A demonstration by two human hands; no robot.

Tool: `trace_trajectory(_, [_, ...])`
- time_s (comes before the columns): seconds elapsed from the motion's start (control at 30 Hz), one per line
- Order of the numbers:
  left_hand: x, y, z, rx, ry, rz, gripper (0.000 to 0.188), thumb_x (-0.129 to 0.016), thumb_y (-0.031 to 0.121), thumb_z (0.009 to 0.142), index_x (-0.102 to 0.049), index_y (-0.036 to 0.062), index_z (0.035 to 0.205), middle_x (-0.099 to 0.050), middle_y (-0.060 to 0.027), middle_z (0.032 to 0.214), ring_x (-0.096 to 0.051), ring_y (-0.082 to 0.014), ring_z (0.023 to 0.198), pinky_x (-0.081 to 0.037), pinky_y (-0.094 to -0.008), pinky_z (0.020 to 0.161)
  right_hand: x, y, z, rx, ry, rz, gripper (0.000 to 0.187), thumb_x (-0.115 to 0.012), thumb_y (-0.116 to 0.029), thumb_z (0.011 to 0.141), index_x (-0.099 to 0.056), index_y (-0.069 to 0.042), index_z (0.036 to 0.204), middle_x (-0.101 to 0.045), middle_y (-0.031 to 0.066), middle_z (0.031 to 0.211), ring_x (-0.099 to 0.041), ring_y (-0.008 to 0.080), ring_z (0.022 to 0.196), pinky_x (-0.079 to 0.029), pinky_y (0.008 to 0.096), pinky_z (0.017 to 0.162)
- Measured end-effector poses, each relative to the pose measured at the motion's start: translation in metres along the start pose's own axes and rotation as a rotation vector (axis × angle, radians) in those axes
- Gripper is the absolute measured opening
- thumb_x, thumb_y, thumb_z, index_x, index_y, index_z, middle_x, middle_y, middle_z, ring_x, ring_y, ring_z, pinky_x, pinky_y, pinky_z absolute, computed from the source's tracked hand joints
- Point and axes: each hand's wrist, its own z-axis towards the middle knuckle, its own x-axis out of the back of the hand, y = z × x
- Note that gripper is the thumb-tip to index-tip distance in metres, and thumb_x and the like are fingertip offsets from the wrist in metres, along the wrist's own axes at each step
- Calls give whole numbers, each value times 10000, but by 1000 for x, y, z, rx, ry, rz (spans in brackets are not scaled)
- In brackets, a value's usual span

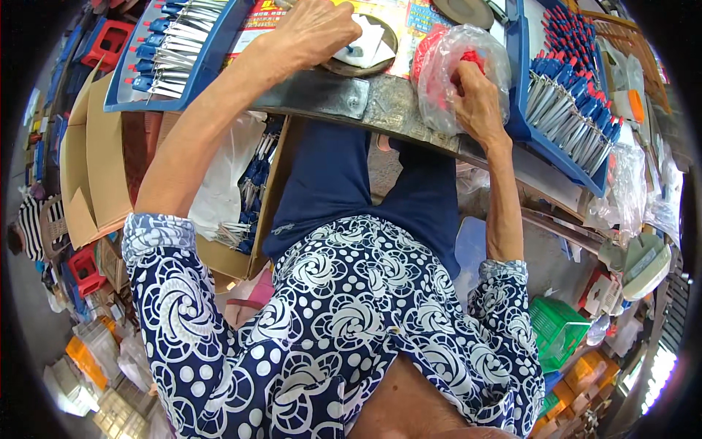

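My left hand is closed, fingers curled over the edge of a round dish near the table's front. White paper or cloth with a dark bluish spot lies in that dish; whatever those fingertips hold is hidden. Over to the right, my right hand reaches into the mouth of a clear plastic bag that holds small red pieces. Its thumb and fingers are bent together at the red pieces, and what is between them cannot be made out.
Blue trays flank the hands: the left tray and right tray hold many slim silver-and-blue pieces with red ends. A round grey lid or plate lies farther back. Below the table, an open cardboard box holds similar pieces; a green crate stands at right.
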Motion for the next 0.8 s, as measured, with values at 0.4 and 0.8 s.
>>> trace_trajectory(0.4, [3,-4,6,-293,431,1,115,-555,119,667,-604,25,623,-558,-134,683,-596,-256,615,-463,-344,503,1,-1,1,15,-6,27,130,-530,-27,695,-435,12,775,-485,170,687,-504,321,623,-404,377,581])
trace_trajectory(0.8, [-1,9,-29,355,-23,19,227,-623,134,706,-579,90,924,-563,-116,808,-592,-285,755,-471,-359,625,3,-8,2,-212,201,200,212,-569,-50,767,-562,10,970,-571,38,668,-524,70,577,-438,221,538])
